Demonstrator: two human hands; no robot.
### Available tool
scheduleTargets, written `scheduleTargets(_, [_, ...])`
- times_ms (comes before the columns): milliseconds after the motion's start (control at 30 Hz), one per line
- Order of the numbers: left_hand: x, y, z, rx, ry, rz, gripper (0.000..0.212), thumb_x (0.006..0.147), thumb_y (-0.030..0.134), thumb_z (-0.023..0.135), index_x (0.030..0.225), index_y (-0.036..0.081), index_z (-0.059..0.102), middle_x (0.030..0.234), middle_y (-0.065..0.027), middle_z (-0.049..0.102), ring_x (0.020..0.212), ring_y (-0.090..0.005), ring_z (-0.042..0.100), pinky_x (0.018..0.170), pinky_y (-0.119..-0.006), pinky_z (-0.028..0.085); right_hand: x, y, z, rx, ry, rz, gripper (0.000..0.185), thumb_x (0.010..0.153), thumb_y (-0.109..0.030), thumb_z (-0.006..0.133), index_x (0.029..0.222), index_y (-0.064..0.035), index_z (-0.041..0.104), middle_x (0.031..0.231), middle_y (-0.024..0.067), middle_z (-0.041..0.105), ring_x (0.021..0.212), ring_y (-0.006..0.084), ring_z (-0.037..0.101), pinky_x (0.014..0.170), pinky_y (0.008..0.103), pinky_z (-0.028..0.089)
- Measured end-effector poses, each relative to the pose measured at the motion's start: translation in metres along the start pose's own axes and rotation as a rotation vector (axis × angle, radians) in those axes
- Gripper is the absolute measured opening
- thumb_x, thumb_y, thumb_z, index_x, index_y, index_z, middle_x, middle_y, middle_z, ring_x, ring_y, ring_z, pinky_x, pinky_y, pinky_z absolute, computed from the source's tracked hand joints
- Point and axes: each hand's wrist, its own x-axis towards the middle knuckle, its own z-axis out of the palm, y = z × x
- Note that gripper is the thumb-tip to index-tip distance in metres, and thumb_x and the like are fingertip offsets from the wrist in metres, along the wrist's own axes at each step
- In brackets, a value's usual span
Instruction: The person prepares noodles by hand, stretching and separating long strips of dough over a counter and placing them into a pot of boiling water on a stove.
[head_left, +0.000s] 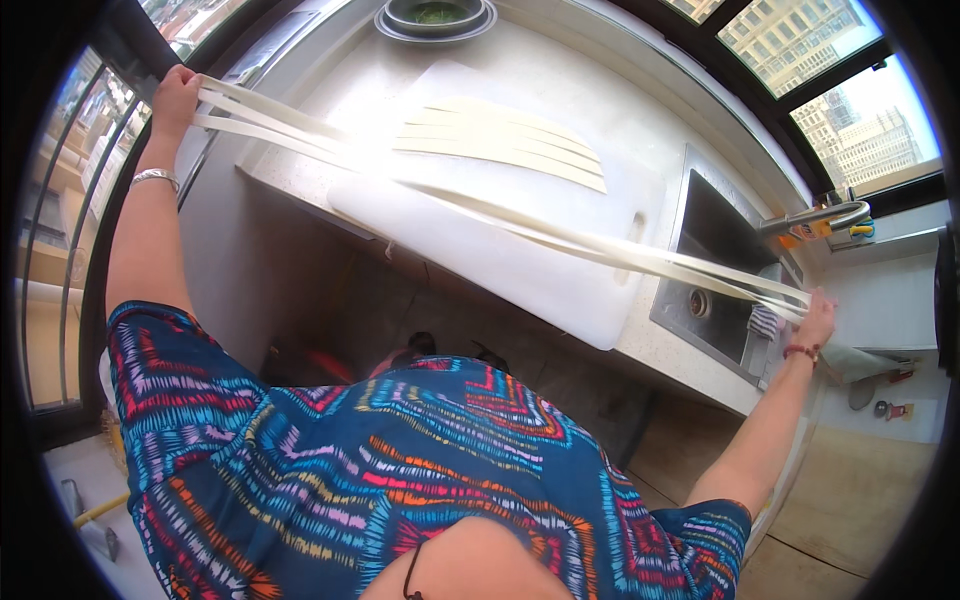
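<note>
Several long pale dough strips hang stretched between my two hands, spanning above the white cutting board. My left hand, out at the far left by the window, grips one end of them. At the far right, over the edge of the sink, my right hand is closed on the other end. Below the stretched strands, more flat strips of cut dough lie side by side on the board. Glare washes out part of the board and the strands on the left.
A metal bowl with green contents stands at the back of the counter. To the right is a steel sink with a faucet and a striped cloth. Windows line the left and the back right.
</note>
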Motion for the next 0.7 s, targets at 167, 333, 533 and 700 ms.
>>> scheduleTargets(167, [0.043, -0.016, -0.008, -0.178, 0.087, -0.02, 0.024, 0.079, 0.027, 0.054, 0.081, 0.004, 0.058, 0.069, -0.0122, 0.059, 0.064, -0.0232, 0.056, 0.062, -0.031, 0.043, 0.053, 0.017, -0.061, 0.141, -0.087, 0.079, 0.026, 0.083, -0.03, 0.052, 0.083, -0.0038, 0.048, 0.058, 0.0044, 0.049, 0.04, 0.014, 0.046, 0.029, 0.0233, 0.031])
scheduleTargets(333, [-0.03, 0.028, 0.057, 0.109, -0.143, -0.063, 0.015, 0.079, 0.019, 0.051, 0.081, 0.004, 0.05, 0.081, -0.018, 0.058, 0.081, -0.0346, 0.055, 0.07, -0.041, 0.042, -0.03, 0.049, 0.01, -0.366, -0.017, 0.132, 0.032, 0.082, -0.031, 0.054, 0.069, -0.0024, 0.051, 0.056, 0.0045, 0.05, 0.041, 0.0131, 0.044, 0.035, 0.0256, 0.034])
scheduleTargets(533, [-0.042, 0.112, 0.052, -0.459, -0.235, 0.243, 0.014, 0.077, 0.017, 0.055, 0.08, 0.003, 0.051, 0.069, -0.0129, 0.054, 0.064, -0.023, 0.052, 0.062, -0.032, 0.042, -0.061, -0.007, 0.069, -0.302, -0.202, -0.111, 0.035, 0.081, -0.033, 0.057, 0.062, -0.005, 0.048, 0.054, -0.0026, 0.042, 0.047, 0.0062, 0.037, 0.041, 0.0232, 0.03])
scheduleTargets(700, [-0.081, 0.231, 0.023, -0.695, -0.458, 0.511, 0.01, 0.08, 0.005, 0.053, 0.075, 0.001, 0.046, 0.061, -0.0042, 0.044, 0.057, -0.0125, 0.038, 0.054, -0.024, 0.036, -0.153, -0.136, 0.181, -0.071, -0.784, -0.272, 0.023, 0.077, -0.021, 0.063, 0.068, -0.0045, 0.05, 0.058, -0.0053, 0.043, 0.054, 0.0028, 0.037, 0.048, 0.0181, 0.031])
